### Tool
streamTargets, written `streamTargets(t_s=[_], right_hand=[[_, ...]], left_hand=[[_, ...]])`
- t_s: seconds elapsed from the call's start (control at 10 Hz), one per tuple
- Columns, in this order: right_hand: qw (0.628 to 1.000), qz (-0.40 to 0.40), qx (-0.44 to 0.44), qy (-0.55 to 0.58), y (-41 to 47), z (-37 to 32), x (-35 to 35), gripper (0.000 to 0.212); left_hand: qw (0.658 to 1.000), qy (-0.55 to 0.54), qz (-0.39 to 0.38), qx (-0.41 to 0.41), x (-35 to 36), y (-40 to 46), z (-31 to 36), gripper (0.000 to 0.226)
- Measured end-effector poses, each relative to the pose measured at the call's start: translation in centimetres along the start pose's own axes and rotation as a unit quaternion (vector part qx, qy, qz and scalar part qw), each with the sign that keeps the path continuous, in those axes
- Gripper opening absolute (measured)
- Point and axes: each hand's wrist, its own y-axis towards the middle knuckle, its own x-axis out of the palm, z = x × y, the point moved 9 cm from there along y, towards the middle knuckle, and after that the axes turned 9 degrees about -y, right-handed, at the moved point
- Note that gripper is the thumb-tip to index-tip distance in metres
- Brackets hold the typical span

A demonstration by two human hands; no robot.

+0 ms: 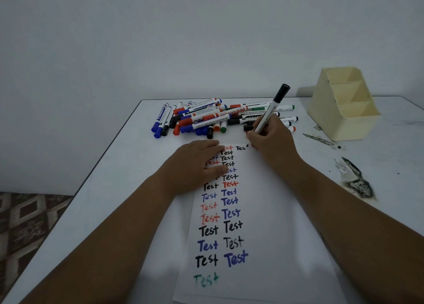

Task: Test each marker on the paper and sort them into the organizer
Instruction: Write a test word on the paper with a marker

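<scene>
Writing at the far end of the paper (263,212), the right hand (273,140) holds a black marker (270,113), its fingers curled round the lower barrel. The marker has a white barrel with printed lettering and a black cap pushed onto its upper end; it leans up and away to the right, and its tip touches the sheet just after the letters "Tes". The paper lies lengthwise on the white table (114,189) and carries two columns of the word "Test" in black, blue and red, with one green word nearest the person. The left hand (195,166) lies flat on the sheet's far left part, fingers straight and pressing down, covering some of the words. Beyond the paper sits a loose pile of markers (206,118) with blue, red, black, orange and green caps. The cream organizer (344,104) stands at the far right of the table, well apart from the pile, its stepped compartments showing no markers.
</scene>
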Motion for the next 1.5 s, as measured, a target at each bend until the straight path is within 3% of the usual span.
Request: streamTargets(t_s=[0.4, 0.6, 0.7, 0.8, 0.9, 1.0, 1.1, 1.2, 1.3, 1.4, 1.5], right_hand=[[1.0, -0.002, -0.012, -0.013, 0.0, -0.2, 0.2, 0.027], [0.999, 0.013, 0.001, 0.041, 0.3, 0.4, -0.3, 0.017], [0.998, -0.01, -0.049, -0.029, 0.1, -0.5, 0.0, 0.021], [0.985, -0.036, -0.13, -0.111, -0.5, -2.1, 0.4, 0.026], [0.94, -0.058, -0.241, -0.233, -1.2, -3.9, 0.4, 0.024], [0.881, -0.044, -0.319, -0.346, -1.8, -4.3, -0.4, 0.025], [0.843, -0.034, -0.331, -0.422, -1.9, -3.7, -1.7, 0.033], [0.804, -0.002, -0.357, -0.475, -2.5, -3.8, -2.7, 0.03], [0.793, 0.003, -0.388, -0.469, -3.7, -4.5, -2.7, 0.014], [0.806, -0.019, -0.4, -0.436, -4.6, -5.6, -2.5, 0.016], [0.806, -0.037, -0.412, -0.423, -5.2, -6.4, -2.0, 0.019]], left_hand=[[1.0, -0.002, 0.005, -0.006, 0.0, 0.0, -0.1, 0.07], [1.0, 0.01, 0.014, -0.002, -0.2, -0.1, 0.1, 0.072], [0.999, 0.023, 0.027, -0.004, -0.3, -0.5, 0.1, 0.076], [0.998, 0.04, 0.044, 0.001, -0.6, -1.0, 0.3, 0.077], [0.998, 0.037, 0.048, -0.004, -0.5, -1.3, 0.5, 0.077], [0.996, -0.044, 0.068, -0.048, -0.9, -1.8, -0.2, 0.081], [0.972, -0.166, 0.159, -0.048, -3.0, -2.6, -0.2, 0.081], [0.967, -0.119, 0.222, 0.025, -4.7, -3.2, 1.5, 0.079], [0.967, -0.005, 0.227, 0.113, -4.8, -3.1, 4.2, 0.071], [0.974, 0.059, 0.176, 0.129, -3.5, -2.2, 5.6, 0.06], [0.988, 0.043, 0.136, 0.061, -2.5, -1.6, 4.5, 0.05]])
